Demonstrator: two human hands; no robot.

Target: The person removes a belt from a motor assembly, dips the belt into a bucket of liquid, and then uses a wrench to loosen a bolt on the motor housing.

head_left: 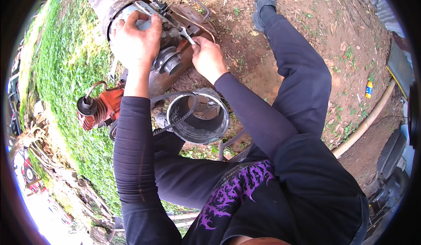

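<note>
My left hand (138,37) rests over a grey electric motor (169,37), thumb and fingers apart. A thin silvery metal piece (142,6) lies beyond its fingertips; I cannot tell whether they touch it. In my right hand (208,56) is a spanner (186,35), gripped by its near end, its jaw against the motor's side. A stepped pulley (168,62) sticks out of the motor toward me. The motor sits on a rusty brown tank (160,83). At the tank's near left is a red finned compressor pump (107,104).
A black ribbed drive belt (188,109) hangs loosely across a round metal bucket-like container (219,124) between my legs. My shoe (265,1) stands on the dirt at far right. A bamboo pole (364,124) and a small yellow-and-blue bottle (369,89) lie right. Grass (66,74) spreads left.
</note>
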